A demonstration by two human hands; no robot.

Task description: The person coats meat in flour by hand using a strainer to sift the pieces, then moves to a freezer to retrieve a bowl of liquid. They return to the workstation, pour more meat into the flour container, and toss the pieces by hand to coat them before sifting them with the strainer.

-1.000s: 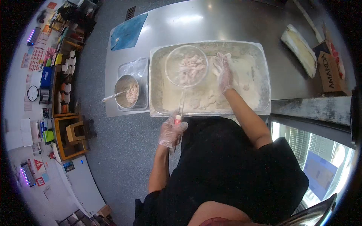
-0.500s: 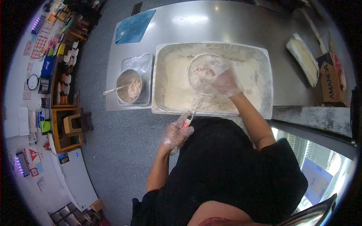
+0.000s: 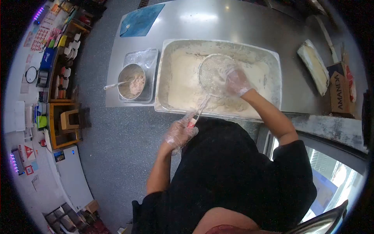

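My left hand (image 3: 181, 133), in a clear plastic glove, is wrapped round the handle of a round wire-mesh strainer (image 3: 213, 72). The strainer lies over a large metal tub (image 3: 277, 91) of pale, floury powder (image 3: 181, 78). Mostly bare mesh shows in its basket, and the right part is smeared by motion. At that right side is my gloved right hand (image 3: 238, 81), its fingers too blurred to show what they hold, if anything. To the tub's left, a steel bowl (image 3: 121, 80) contains pale pink, raw-looking pieces (image 3: 137, 84) and a long-handled utensil (image 3: 113, 85).
Under the bowl is a rectangular clear-looking container (image 3: 147, 62). A blue sheet (image 3: 142, 21) lies at the counter's far left. On the right stand a cardboard box (image 3: 338, 91) and a pale, wrapped long package (image 3: 314, 66). The steel counter (image 3: 202, 23) has its edge near my body.
My right hand has shifted rightward from over the strainer's middle to its right side. Pinkish pieces seen in the basket earlier no longer show there. My left hand keeps its hold on the handle.
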